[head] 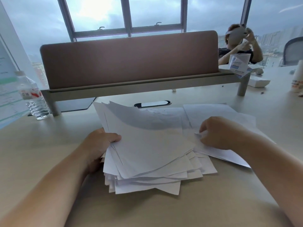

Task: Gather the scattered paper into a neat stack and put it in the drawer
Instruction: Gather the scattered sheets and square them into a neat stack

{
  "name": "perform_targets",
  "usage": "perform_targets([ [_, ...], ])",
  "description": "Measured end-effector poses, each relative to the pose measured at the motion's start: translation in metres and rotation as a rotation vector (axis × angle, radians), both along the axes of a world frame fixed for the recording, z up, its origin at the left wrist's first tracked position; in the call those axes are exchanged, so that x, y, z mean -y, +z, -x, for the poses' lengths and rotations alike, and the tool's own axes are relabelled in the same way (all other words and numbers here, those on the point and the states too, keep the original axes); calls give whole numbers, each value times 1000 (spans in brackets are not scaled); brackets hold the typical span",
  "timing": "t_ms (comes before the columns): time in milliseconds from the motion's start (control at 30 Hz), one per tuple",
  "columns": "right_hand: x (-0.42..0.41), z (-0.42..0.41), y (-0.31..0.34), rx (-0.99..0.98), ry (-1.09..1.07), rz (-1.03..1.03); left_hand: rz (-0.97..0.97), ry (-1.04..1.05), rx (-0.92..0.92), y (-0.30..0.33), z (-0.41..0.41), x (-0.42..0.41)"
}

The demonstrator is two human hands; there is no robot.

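Observation:
A thick, uneven pile of white paper (147, 153) lies on the beige desk (41, 145) in front of me, its sheets fanned out at different angles. My left hand (100, 141) grips the pile's left edge, thumb on top of the upper sheets, which are lifted and curl upward. My right hand (216, 133) pinches the edge of loose sheets (221, 115) that lie spread to the right of the pile. No drawer is in view.
A brown divider screen (129, 59) on a rail crosses the desk behind the paper, with a cable slot (152, 104) below it. A water bottle (32, 95) stands at the left. A person (242, 46) sits beyond the divider at right, near boxes (239, 64).

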State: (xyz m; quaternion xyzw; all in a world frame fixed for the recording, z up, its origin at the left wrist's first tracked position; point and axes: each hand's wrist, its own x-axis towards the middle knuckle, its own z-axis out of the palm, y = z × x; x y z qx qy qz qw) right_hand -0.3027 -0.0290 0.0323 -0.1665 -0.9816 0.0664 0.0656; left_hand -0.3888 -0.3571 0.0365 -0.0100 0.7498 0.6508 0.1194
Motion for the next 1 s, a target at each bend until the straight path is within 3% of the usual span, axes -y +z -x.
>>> perform_targets([
  [167, -9, 0, 1, -118, -83, -84, 0, -8, -1, -1, -1, -1],
  [333, -8, 1, 7, -288, -135, -12, -7, -6, 0, -2, -2, -1],
  [500, 4, -4, 8, -513, -65, -5, -7, -2, 3, -1, -2, -2],
  [700, 19, -5, 4, -538, -5, -47, 0, 0, -1, -1, -2, -4],
  [1000, 53, -10, 0, -522, 200, 205, 2, -20, 8, -2, -1, -2],
])
